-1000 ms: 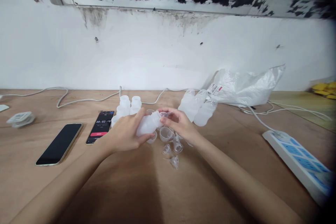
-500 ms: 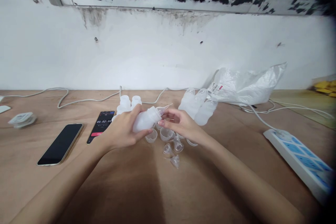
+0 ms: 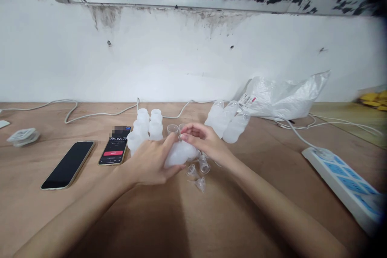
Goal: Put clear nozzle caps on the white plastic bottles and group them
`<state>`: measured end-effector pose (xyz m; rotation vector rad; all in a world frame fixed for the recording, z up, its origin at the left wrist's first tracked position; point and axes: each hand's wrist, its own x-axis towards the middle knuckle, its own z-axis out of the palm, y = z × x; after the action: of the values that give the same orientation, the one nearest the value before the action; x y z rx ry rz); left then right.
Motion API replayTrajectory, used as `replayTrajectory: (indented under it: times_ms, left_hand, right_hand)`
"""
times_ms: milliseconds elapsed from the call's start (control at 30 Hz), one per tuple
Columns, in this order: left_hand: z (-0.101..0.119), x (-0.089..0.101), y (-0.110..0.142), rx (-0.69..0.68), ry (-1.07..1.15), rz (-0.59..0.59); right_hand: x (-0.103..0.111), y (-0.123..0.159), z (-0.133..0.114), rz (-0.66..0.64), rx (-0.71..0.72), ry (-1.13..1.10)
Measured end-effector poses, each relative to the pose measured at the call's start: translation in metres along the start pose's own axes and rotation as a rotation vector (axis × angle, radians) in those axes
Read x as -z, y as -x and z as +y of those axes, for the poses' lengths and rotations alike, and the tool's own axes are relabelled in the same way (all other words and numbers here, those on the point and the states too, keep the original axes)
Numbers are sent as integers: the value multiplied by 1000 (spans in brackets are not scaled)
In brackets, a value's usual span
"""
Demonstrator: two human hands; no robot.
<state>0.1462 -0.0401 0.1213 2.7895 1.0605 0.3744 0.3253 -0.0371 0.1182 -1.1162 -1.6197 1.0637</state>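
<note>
My left hand (image 3: 152,161) is wrapped round a frosted white plastic bottle (image 3: 178,155), which lies tilted in its grip. Thumb and fingers of my right hand (image 3: 207,141) pinch a small clear nozzle piece (image 3: 180,138) right by the bottle; whether it touches the neck cannot be made out. Just beyond the hands stands a clear cup-shaped cap (image 3: 172,129), with another partly hidden by my right fingers. On the near side lie clear funnel-shaped nozzle tops (image 3: 204,166). More frosted bottles (image 3: 142,129) stand in a cluster at left.
Another group of frosted bottles (image 3: 219,119) leans at right, before a plastic bag (image 3: 281,96). Two phones, a dark one (image 3: 68,165) and one showing a timer (image 3: 114,147), lie at left. A power strip (image 3: 341,185) sits at right. A white cable (image 3: 99,117) runs along the wall.
The bottle has come down and slightly right with my left hand and its tilt has changed. My right fingers have shifted a little left and lower. Caps beyond the hands now show.
</note>
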Motion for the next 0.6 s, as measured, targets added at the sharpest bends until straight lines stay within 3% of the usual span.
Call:
replayTrajectory:
  times_ms: [167,267,400,500,600]
  left_hand:
    - [1,-2,-1,5,51,-13]
    - [-1,0,-1,3,206,-4]
    - [-5,5,-1,10,711,33]
    - [-8,9,0,54,1149,-109]
    - [-9,14,1,82,1318,-246]
  right_hand:
    - [-1,0,1,29,20,15]
    - [2,0,4,20,48,-4]
    - [9,1,6,-251,107,-192]
    - [12,3,6,-337,175,-194]
    - [9,4,10,-325,220,-167]
